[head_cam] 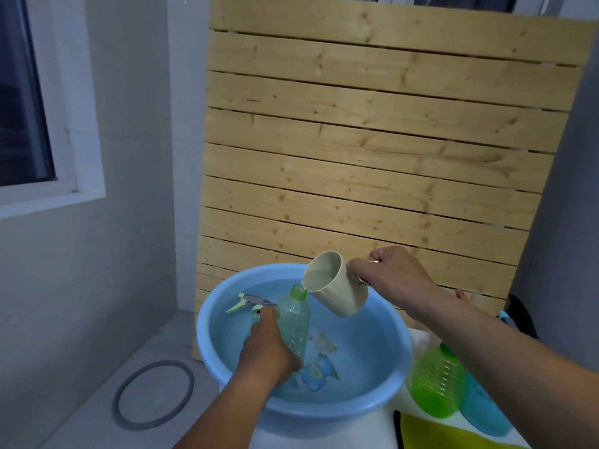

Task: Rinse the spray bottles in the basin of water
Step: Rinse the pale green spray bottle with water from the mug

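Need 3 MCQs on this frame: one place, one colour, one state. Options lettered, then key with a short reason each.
1. Where does the spray trigger head lie?
A. in the basin
B. on the floor ring
C. in the right hand

2. What colour is the basin?
A. green
B. light blue
C. beige

3. How is the beige cup held?
A. upright on the table
B. upside down in the water
C. tipped, its spout at the bottle's neck

Key:
1 A, it lies at the basin's far left, by the left hand.
2 B, the rim and wall are light blue.
3 C, the right hand tilts it over the clear bottle, which the left hand grips.
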The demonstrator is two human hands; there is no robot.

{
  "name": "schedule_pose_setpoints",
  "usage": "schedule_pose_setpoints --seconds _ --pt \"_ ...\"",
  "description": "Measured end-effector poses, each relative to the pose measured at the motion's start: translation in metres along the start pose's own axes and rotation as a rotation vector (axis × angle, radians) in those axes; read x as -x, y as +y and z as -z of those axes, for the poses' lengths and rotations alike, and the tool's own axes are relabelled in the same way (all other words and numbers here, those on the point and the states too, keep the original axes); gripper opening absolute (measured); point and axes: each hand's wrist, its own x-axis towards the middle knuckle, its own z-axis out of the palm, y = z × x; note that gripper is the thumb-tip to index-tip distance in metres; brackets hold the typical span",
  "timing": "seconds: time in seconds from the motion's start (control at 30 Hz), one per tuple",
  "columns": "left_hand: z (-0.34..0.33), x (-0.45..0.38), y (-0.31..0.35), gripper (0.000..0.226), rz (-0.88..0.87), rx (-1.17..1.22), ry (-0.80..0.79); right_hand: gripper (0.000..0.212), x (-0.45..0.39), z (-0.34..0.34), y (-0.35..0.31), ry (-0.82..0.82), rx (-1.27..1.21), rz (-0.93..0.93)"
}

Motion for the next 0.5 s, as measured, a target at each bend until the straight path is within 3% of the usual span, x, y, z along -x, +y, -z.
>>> schedule_pose_setpoints --seconds 0.5 --pt "-0.0001 0.0005 0.0007 0.087 0.019 -0.058 -0.018 0.035 -0.0003 0.0014 -0.0014 0.037 0.103 0.014"
